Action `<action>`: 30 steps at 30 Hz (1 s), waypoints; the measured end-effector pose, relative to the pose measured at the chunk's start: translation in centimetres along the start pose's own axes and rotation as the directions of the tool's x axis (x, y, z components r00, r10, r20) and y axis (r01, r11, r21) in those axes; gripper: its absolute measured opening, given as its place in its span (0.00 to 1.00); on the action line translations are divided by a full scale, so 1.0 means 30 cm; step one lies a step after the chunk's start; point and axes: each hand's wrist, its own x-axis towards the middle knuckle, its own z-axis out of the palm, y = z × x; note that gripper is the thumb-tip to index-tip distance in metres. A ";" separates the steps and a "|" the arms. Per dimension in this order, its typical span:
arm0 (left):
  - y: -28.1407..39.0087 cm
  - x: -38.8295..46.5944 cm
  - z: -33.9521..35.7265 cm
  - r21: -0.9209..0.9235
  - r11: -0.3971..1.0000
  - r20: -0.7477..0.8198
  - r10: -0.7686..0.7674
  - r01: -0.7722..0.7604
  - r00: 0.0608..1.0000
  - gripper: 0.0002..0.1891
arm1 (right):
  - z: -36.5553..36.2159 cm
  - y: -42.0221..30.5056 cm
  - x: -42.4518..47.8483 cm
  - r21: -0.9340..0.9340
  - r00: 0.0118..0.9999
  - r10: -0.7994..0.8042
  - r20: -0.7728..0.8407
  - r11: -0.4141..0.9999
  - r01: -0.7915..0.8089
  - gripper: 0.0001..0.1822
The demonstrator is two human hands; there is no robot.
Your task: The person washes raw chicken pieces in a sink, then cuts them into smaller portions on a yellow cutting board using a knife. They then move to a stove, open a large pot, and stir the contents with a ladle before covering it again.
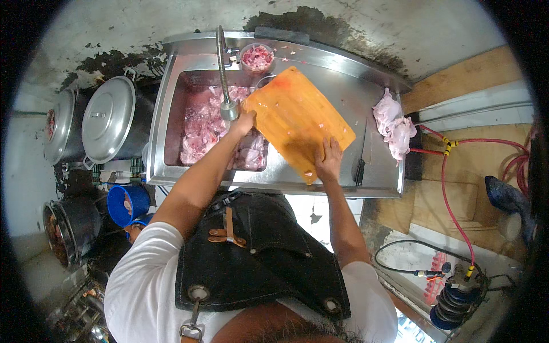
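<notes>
My left hand (244, 122) grips the left corner of an orange cutting board (300, 115), close to the spout of a flexible metal faucet (228, 109). My right hand (329, 160) lies with spread fingers on the board's lower right part. Small scraps and a reddish stain show on the board, which is turned at an angle and overlaps the sink's right edge. Raw poultry pieces (199, 141) fill much of the steel sink (173, 120) in pinkish water. A knife (360, 169) with a black handle rests on the steel counter, right of the board.
Whole plucked poultry (394, 124) lies at the counter's right end. Behind the sink stands a tub of meat scraps (257, 58). Lidded metal pots (108, 120) and a blue bucket (128, 206) are at the left. A red hose (448, 188) hangs on the right.
</notes>
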 end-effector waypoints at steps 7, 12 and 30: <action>0.101 0.069 0.074 -0.042 0.975 0.005 0.220 -0.219 0.976 0.40 | -0.079 -0.285 -0.199 -0.047 0.956 0.259 0.137 0.966 -0.255 0.40; 0.170 -0.025 0.236 0.110 0.993 0.068 0.034 -0.041 0.997 0.36 | -0.098 -0.339 -0.295 -0.094 0.951 0.304 0.059 0.950 -0.298 0.38; 0.364 -0.272 -0.469 -0.243 0.958 0.161 0.198 -0.156 0.967 0.22 | 0.170 -0.973 0.348 0.830 0.835 0.027 0.550 -0.126 -0.543 0.17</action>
